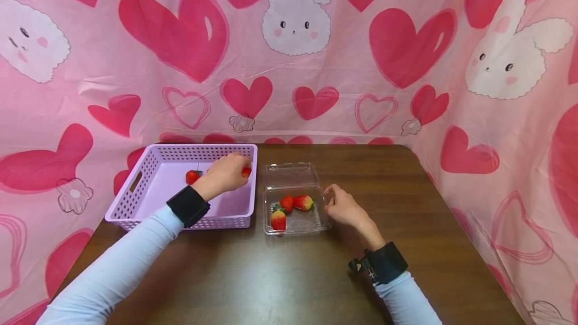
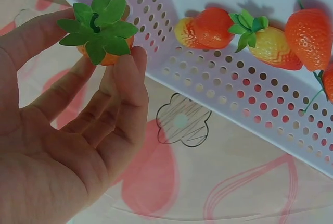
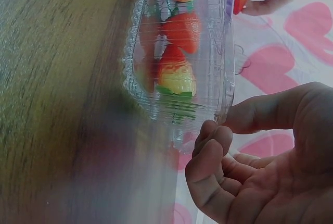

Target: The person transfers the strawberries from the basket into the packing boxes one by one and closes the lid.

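Observation:
My left hand (image 1: 227, 172) is over the right side of the lilac basket (image 1: 158, 192), pinching a strawberry (image 2: 99, 26) between thumb and fingertips. Its green leaf cap faces the left wrist camera, and the red-orange body is mostly behind the leaves. At the right side of a clear plastic clamshell box (image 1: 307, 222), my right hand (image 1: 342, 207) pinches the rim with thumb and fingers. Inside the box lie 3 strawberries: a red and yellow one (image 1: 278, 220) in front, a red one (image 1: 286, 203) behind it and another (image 1: 303, 202) to its right.
The box's lid (image 1: 291, 174) is folded back, away from me. More strawberries (image 2: 210, 28) lie along the basket's perforated wall. Basket and box stand side by side on the dark wooden table (image 1: 217, 275). A pink heart-print cloth (image 1: 280, 74) hangs behind the table.

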Demonstrator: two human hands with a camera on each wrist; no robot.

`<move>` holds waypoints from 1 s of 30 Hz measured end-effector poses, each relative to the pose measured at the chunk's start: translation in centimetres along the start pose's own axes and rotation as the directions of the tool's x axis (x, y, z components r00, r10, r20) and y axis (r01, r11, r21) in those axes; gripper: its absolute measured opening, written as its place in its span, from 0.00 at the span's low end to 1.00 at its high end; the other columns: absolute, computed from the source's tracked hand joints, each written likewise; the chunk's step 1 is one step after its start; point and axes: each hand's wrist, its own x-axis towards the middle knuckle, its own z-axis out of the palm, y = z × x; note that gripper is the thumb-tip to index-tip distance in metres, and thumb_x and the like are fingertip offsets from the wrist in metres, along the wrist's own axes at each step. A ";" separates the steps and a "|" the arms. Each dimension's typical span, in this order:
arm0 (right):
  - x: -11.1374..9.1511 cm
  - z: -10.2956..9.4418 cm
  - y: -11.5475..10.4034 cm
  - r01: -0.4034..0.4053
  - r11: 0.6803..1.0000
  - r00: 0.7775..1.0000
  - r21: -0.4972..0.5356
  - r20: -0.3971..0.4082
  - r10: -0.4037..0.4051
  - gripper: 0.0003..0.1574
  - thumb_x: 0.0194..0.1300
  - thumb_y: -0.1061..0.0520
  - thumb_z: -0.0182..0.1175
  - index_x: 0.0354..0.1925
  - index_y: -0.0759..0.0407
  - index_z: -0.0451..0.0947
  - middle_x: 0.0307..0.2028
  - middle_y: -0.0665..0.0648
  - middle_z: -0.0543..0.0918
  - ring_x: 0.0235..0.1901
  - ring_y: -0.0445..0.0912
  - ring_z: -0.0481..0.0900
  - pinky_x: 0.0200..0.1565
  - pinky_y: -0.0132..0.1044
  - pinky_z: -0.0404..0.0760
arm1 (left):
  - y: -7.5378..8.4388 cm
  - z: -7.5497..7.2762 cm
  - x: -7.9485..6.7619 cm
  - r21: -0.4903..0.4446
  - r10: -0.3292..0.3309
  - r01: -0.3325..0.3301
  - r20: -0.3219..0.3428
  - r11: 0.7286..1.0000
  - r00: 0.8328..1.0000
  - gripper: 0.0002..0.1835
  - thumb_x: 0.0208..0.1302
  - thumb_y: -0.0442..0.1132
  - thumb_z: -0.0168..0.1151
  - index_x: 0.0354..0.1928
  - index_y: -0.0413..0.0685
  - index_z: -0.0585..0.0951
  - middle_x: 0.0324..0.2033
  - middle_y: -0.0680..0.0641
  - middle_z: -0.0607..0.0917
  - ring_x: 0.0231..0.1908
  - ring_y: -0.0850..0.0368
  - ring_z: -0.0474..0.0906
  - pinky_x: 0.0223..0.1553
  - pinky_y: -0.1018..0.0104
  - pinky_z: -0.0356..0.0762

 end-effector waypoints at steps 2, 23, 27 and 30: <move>0.0 0.0 -0.1 -0.004 1.000 1.000 0.000 0.000 0.004 0.24 0.67 0.68 0.62 0.60 0.66 0.71 0.30 0.59 0.78 0.27 0.50 0.75 0.29 0.39 0.75 | 0.1 0.1 0.0 0.005 0.003 -0.003 -0.005 1.000 1.000 0.13 0.58 0.34 0.70 0.46 0.40 0.86 0.36 0.43 0.83 0.39 0.44 0.79 0.37 0.47 0.81; -0.1 -0.1 -0.2 0.027 1.000 1.000 -0.010 -0.014 -0.027 0.24 0.66 0.68 0.62 0.59 0.68 0.72 0.26 0.57 0.76 0.24 0.47 0.72 0.27 0.38 0.71 | 2.4 -0.6 -0.3 -0.010 0.072 -0.072 -0.047 0.997 0.996 0.13 0.58 0.34 0.72 0.46 0.42 0.88 0.37 0.42 0.83 0.37 0.44 0.80 0.38 0.48 0.83; -0.2 0.0 -0.2 0.009 1.000 1.000 -0.010 -0.007 -0.009 0.24 0.67 0.67 0.62 0.60 0.68 0.71 0.27 0.57 0.76 0.25 0.47 0.72 0.28 0.38 0.71 | 3.1 -0.8 -0.4 -0.027 0.077 -0.078 -0.027 0.997 0.997 0.15 0.58 0.34 0.72 0.48 0.42 0.87 0.36 0.43 0.83 0.38 0.45 0.80 0.38 0.50 0.82; -0.2 0.1 -0.2 0.001 1.000 1.000 -0.009 -0.002 -0.001 0.24 0.67 0.68 0.62 0.60 0.68 0.71 0.28 0.58 0.76 0.26 0.48 0.73 0.28 0.38 0.71 | 3.5 -0.8 -0.5 -0.033 0.077 -0.078 -0.017 0.996 0.997 0.15 0.59 0.35 0.72 0.49 0.42 0.87 0.37 0.44 0.83 0.38 0.46 0.81 0.37 0.51 0.82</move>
